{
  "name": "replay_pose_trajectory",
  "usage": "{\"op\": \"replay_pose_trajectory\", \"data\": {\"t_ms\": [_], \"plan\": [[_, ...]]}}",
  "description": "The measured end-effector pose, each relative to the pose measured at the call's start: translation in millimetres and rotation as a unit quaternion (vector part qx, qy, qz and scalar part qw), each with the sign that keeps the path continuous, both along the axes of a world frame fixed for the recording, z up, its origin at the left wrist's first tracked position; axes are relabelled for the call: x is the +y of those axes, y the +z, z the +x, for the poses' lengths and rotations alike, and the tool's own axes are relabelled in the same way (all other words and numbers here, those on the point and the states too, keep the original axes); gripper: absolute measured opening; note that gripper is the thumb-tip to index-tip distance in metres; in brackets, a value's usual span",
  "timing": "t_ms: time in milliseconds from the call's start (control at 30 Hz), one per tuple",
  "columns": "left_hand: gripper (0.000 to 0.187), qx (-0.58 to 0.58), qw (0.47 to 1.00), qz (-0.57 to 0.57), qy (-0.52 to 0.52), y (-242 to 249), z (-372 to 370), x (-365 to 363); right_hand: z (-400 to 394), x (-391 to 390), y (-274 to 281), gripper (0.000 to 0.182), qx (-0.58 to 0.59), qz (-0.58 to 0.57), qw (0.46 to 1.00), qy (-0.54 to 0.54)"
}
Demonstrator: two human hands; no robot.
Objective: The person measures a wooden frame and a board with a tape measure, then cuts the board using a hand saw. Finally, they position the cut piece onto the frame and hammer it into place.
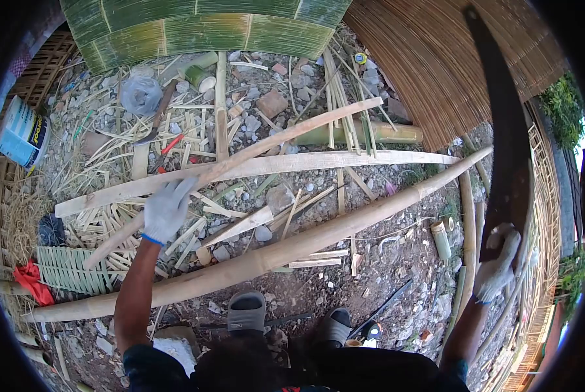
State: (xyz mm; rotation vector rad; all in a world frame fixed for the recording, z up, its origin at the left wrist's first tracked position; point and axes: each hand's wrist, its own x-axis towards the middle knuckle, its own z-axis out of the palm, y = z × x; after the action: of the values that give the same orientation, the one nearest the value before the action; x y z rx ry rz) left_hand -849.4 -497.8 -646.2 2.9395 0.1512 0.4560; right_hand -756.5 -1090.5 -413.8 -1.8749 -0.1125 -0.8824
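Evidently left arm reaches forward; left hand [167, 210], knit-gloved, clasps a narrow wooden strip [292, 134] slanting across a broader pale plank [397, 157]. Right arm extended outward, right hand [496, 271] gripping a dark, tapering handsaw [507, 130]. Rounded bamboo pole [260, 260] nearer feet.

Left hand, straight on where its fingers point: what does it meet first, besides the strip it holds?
Probably the pale plank, which crosses the line of the left hand right by its fingers. Depth is unclear: the hand and strip might pass above it.
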Motion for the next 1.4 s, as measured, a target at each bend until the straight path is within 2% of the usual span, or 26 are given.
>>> {"op": "replay_pose_trajectory", "data": {"t_ms": [67,133,200,267,400,467,500,600,700,833,933,967,1067,1100,1200,1233,1267,1400], "plan": [[0.041,-0.01,1.0,-0.006,-0.013,-17,30,0,16,33,-2,0.031,0.046,-0.042,0.997,0.039],[0.042,0.011,1.0,-0.015,-0.018,-27,54,-10,24,90,-14,0.029,0.089,-0.065,0.994,0.018],[0.042,0.049,0.998,-0.029,-0.017,-34,72,-19,28,130,-29,0.027,0.152,-0.059,0.97,0.18],[0.042,0.036,0.998,-0.036,-0.024,-43,83,-21,44,152,-85,0.01,0.146,-0.045,0.953,0.262],[0.043,-0.001,0.999,-0.03,-0.044,-54,84,-17,11,238,-156,0.011,0.248,0.082,0.916,0.303],[0.044,-0.013,0.998,-0.031,-0.05,-48,83,-19,-6,262,-183,0.013,0.27,0.055,0.913,0.301],[0.045,-0.004,0.998,-0.038,-0.048,-44,82,-20,-11,266,-210,0.016,0.287,0.022,0.913,0.288],[0.047,-0.001,0.998,-0.043,-0.04,-46,84,-19,-28,279,-226,0.022,0.278,-0.014,0.916,0.289],[0.047,0.0,0.997,-0.059,-0.041,-45,84,-21,-35,273,-232,0.036,0.269,-0.069,0.916,0.29],[0.045,0.005,0.997,-0.066,-0.037,-43,85,-23,-53,258,-239,0.06,0.284,-0.056,0.904,0.316],[0.043,-0.004,0.997,-0.058,-0.041,-45,87,-23,-68,246,-252,0.063,0.278,-0.05,0.906,0.315],[0.041,-0.007,0.998,-0.054,-0.044,-45,87,-22,-72,238,-264,0.062,0.298,-0.004,0.891,0.342],[0.039,-0.002,0.998,-0.053,-0.04,-42,87,-24,-80,230,-276,0.062,0.324,0.102,0.887,0.311],[0.039,0.002,0.998,-0.054,-0.035,-42,86,-25,-78,228,-283,0.069,0.321,0.126,0.88,0.327],[0.04,-0.007,0.997,-0.055,-0.053,-44,87,-21,-62,247,-245,0.072,0.331,0.136,0.871,0.337],[0.04,-0.013,0.997,-0.053,-0.051,-45,86,-21,-52,247,-245,0.052,0.316,0.118,0.856,0.392],[0.041,-0.017,0.997,-0.05,-0.053,-45,86,-21,-50,255,-243,0.045,0.318,0.12,0.857,0.388],[0.051,0.034,0.996,-0.063,-0.047,-38,88,-21,-49,262,-251,0.041,0.289,0.036,0.883,0.367]]}}
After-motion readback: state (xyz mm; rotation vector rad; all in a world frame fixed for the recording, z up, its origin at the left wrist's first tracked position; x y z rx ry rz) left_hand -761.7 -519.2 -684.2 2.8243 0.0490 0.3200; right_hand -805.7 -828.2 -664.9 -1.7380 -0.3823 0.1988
